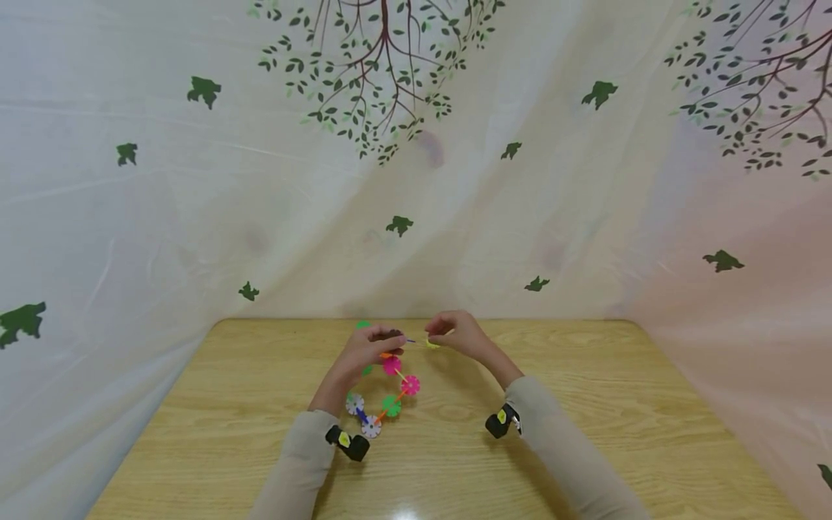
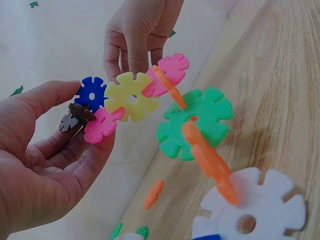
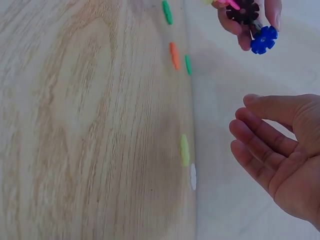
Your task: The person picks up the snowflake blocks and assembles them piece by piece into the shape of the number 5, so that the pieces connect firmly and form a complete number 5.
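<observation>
My left hand (image 1: 365,350) holds one end of a chain of slotted plastic flower discs, pinching near a blue disc (image 2: 91,93) and a brown disc (image 2: 68,121). From there the chain runs through pink (image 2: 101,126), yellow (image 2: 132,98), orange and green discs (image 2: 200,112) to a white disc (image 2: 270,192). In the head view its lower part, with a green disc (image 1: 391,406), hangs below the hand. Just to the right is my right hand (image 1: 461,336); in the right wrist view its fingers are loosely bent with nothing between them.
Loose discs lie along the table's far edge: a yellow disc (image 3: 184,151), a white disc (image 3: 193,177), an orange disc (image 3: 174,56) and green discs (image 3: 167,13). Behind the wooden table (image 1: 585,433) hangs a pale curtain (image 1: 312,238) printed with leaves and branches.
</observation>
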A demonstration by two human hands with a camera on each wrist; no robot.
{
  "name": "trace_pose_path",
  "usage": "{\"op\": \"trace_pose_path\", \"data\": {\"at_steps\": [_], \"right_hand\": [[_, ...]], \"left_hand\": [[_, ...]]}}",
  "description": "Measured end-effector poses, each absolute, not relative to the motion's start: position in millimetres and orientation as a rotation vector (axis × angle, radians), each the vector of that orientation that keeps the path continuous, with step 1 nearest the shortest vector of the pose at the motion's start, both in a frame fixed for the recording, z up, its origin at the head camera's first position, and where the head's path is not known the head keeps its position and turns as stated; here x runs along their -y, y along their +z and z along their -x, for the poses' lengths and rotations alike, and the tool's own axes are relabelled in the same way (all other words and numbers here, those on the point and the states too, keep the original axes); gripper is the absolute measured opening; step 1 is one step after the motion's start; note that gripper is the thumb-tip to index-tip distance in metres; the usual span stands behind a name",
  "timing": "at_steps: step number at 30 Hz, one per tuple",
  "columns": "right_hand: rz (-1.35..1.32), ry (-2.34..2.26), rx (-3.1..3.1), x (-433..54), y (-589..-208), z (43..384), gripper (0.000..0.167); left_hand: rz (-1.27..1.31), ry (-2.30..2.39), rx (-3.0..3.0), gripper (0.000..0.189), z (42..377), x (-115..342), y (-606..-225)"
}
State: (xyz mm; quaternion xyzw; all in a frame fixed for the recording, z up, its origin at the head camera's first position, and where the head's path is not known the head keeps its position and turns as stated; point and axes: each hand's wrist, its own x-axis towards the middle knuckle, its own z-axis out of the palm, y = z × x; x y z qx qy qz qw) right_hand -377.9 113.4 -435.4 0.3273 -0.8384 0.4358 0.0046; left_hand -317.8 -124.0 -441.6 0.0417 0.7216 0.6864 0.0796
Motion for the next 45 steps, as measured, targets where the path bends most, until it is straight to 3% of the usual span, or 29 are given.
{"op": "trace_pose_path", "data": {"at_steps": [8,17,24,30,45], "right_hand": [[-1.016,1.457,2.634,-101,-435,365,0.022],[-0.970,1.472,2.474,-93,-442,352,0.004],[-0.937,1.423,2.414,-93,-446,348,0.007],[-0.891,1.325,2.347,-87,-450,344,0.007],[-0.977,1.464,2.368,-98,-447,339,0.011]], "left_hand": [[-0.123,2.039,-2.179,0.030,317,122,-443],[-0.282,1.999,-2.174,0.047,316,124,-445],[-0.328,2.018,-2.178,0.044,317,124,-446],[-0.355,2.033,-2.150,0.056,317,122,-446],[-0.388,1.991,-2.142,0.048,317,116,-447]]}}
